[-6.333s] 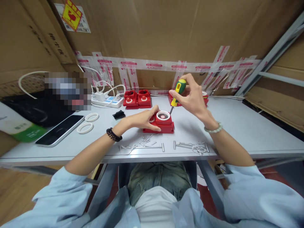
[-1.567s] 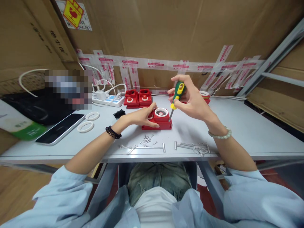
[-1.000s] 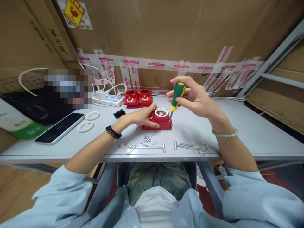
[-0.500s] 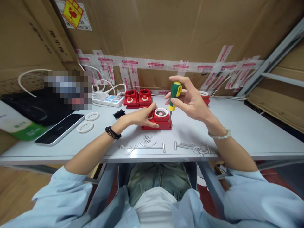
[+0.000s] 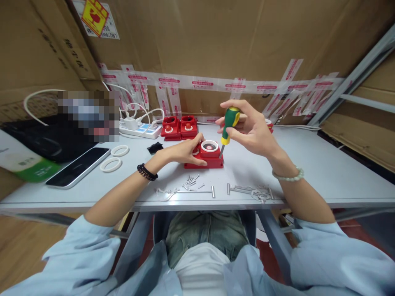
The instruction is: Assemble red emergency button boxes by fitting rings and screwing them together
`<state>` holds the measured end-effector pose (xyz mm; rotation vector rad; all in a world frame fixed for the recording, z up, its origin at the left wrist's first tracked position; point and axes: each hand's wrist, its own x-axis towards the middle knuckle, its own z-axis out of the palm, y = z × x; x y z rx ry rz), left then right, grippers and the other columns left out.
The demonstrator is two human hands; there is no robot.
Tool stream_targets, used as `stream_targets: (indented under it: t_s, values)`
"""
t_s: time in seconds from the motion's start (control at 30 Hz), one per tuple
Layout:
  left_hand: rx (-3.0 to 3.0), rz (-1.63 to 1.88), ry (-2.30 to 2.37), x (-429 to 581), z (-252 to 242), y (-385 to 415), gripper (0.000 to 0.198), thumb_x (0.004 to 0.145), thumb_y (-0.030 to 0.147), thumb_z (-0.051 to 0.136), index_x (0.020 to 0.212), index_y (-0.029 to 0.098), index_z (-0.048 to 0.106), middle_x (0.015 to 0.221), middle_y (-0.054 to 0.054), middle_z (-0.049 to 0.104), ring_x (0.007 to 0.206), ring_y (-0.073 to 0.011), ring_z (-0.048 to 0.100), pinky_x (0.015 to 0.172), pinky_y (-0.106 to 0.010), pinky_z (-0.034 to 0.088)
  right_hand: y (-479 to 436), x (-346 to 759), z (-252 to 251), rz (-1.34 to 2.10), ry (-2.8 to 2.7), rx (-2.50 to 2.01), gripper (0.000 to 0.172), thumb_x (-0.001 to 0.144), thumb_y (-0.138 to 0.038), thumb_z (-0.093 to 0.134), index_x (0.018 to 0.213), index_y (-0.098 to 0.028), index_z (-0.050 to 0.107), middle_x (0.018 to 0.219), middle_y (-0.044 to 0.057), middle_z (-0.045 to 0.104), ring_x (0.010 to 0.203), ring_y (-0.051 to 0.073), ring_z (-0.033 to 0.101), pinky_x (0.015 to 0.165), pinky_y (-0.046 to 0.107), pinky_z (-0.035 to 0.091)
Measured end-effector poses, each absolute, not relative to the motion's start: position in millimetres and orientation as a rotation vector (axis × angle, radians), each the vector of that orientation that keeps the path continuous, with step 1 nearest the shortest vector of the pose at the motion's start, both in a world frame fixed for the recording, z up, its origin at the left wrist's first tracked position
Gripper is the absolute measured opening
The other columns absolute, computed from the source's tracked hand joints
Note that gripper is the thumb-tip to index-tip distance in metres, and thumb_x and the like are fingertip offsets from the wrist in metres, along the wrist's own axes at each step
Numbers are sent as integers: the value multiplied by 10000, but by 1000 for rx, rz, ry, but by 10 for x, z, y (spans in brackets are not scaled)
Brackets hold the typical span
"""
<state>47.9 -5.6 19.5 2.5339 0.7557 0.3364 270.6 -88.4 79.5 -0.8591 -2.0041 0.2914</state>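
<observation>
My right hand (image 5: 248,127) grips a screwdriver (image 5: 230,123) with a green and yellow handle. The shaft leans, its tip down at the front right corner of a red box-shaped housing (image 5: 205,163). A white ring (image 5: 209,146) sits on top of the housing, around a dark round face. Pressed on the housing's left side, my left hand (image 5: 187,151) clasps it against the table with thumb and fingers. Several loose screws (image 5: 191,181) lie in front of it. Whether a screw is under the tip is too small to see.
Metal T-shaped rods with cords (image 5: 249,191) lie along the front edge. Two white rings (image 5: 111,165) and a phone (image 5: 78,168) are at left. Behind stand more red housings (image 5: 179,129) beside a power strip (image 5: 151,131). Cardboard (image 5: 210,49) walls the back.
The screwdriver's handle has tilted slightly to the right along with my right hand, while its tip stays at the same corner. My left hand and the housing have not visibly moved.
</observation>
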Motion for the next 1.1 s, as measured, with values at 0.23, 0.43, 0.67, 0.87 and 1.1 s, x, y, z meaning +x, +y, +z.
stream_targets:
  t_s: [0.23, 0.43, 0.67, 0.87, 1.1]
  values:
    - [2534, 342, 764, 480, 182, -56, 591, 723, 540, 734, 1010, 214, 332, 819, 14, 451, 646, -132, 425, 566, -269, 353, -789, 2649, 705, 9, -1915, -1024, 413, 848, -301, 635, 1234, -272, 491, 862, -6, 582, 757, 167, 606, 756, 387, 559]
    - [2514, 336, 741, 480, 183, -53, 575, 730, 523, 739, 1008, 215, 342, 844, 4, 474, 652, -126, 423, 562, -262, 339, -834, 2772, 838, 428, -2045, -818, 443, 849, -302, 601, 1268, -247, 468, 1041, 43, 625, 929, 180, 673, 789, 362, 589]
    - [2519, 345, 750, 481, 179, -62, 583, 729, 518, 743, 1021, 213, 342, 870, -3, 490, 671, -129, 431, 585, -265, 357, -827, 2714, 778, 157, -1935, -941, 440, 798, -437, 721, 1158, -277, 525, 903, -8, 610, 786, 175, 631, 665, 348, 588]
    - [2519, 350, 741, 483, 181, -61, 598, 721, 533, 743, 1023, 212, 339, 881, -9, 508, 676, -134, 446, 590, -275, 365, -822, 2704, 754, 59, -1896, -1033, 508, 830, -383, 695, 1271, -305, 453, 1024, 27, 617, 851, 211, 633, 753, 424, 586]
    - [2529, 344, 740, 476, 187, -56, 590, 723, 542, 742, 1010, 219, 340, 843, 2, 507, 667, -141, 464, 580, -269, 364, -908, 2865, 941, 589, -2145, -819, 450, 851, -398, 674, 1233, -249, 489, 961, 33, 636, 933, 214, 685, 796, 420, 599]
